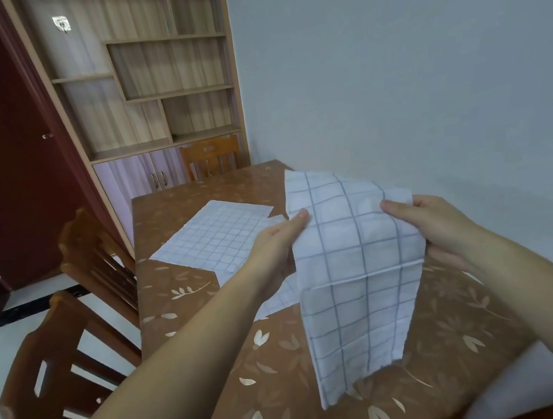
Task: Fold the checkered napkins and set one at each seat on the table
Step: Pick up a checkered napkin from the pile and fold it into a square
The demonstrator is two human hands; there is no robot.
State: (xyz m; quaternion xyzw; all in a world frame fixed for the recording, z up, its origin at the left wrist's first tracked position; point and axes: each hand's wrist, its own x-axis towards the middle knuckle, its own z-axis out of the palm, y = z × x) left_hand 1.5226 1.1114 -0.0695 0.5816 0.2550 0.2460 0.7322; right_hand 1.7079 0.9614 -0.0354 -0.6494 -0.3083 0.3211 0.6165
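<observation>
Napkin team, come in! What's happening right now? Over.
Left hand and right hand grip napkin, raised above table. Flat napkin lies unfolded on it. Nothing blocking.

Cloth napkin (353,269), glossy table (181,287)

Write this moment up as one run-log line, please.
stage: folding | left hand: grips held napkin | right hand: grips held napkin | held napkin: raised over table, hanging | second napkin: flat on table

Both our forearms reach forward, bare, hands level. Our left hand (279,248) pinches the napkin (356,303) at one side, thumb on top; our right hand (441,229) pinches the opposite side likewise
</observation>
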